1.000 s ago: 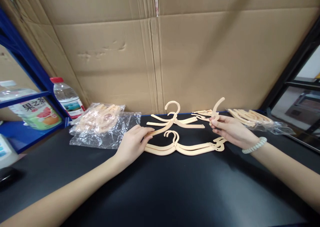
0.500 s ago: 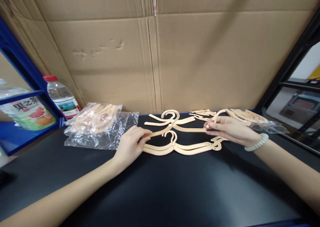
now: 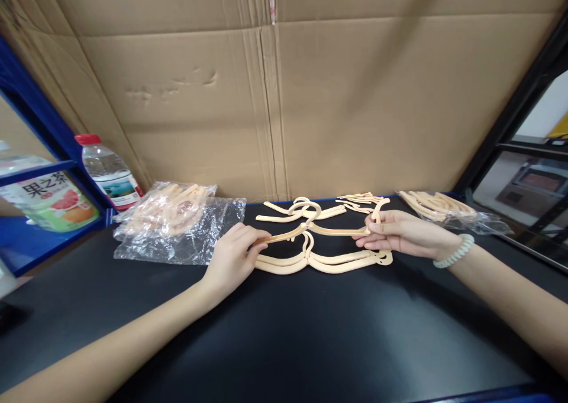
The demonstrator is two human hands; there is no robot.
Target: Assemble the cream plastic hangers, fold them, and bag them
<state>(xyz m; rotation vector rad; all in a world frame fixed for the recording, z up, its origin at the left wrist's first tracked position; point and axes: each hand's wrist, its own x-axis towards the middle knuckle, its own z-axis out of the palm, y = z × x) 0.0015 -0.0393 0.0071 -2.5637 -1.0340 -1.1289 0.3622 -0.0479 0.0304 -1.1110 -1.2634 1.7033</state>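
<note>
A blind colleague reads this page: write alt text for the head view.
A person's left hand pinches one end of a pale-beige, plastic-looking, hook-topped hanger at a smooth black table, while the right hand holds a small curved beige piece at its other end. More beige hangers lie close by; clear plastic bags holding beige parts flank them.

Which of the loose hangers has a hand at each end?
The middle hanger: the left hand grips its left end, the right hand its right end. The back hangers lie behind it, the front hangers nearer the camera.
</note>
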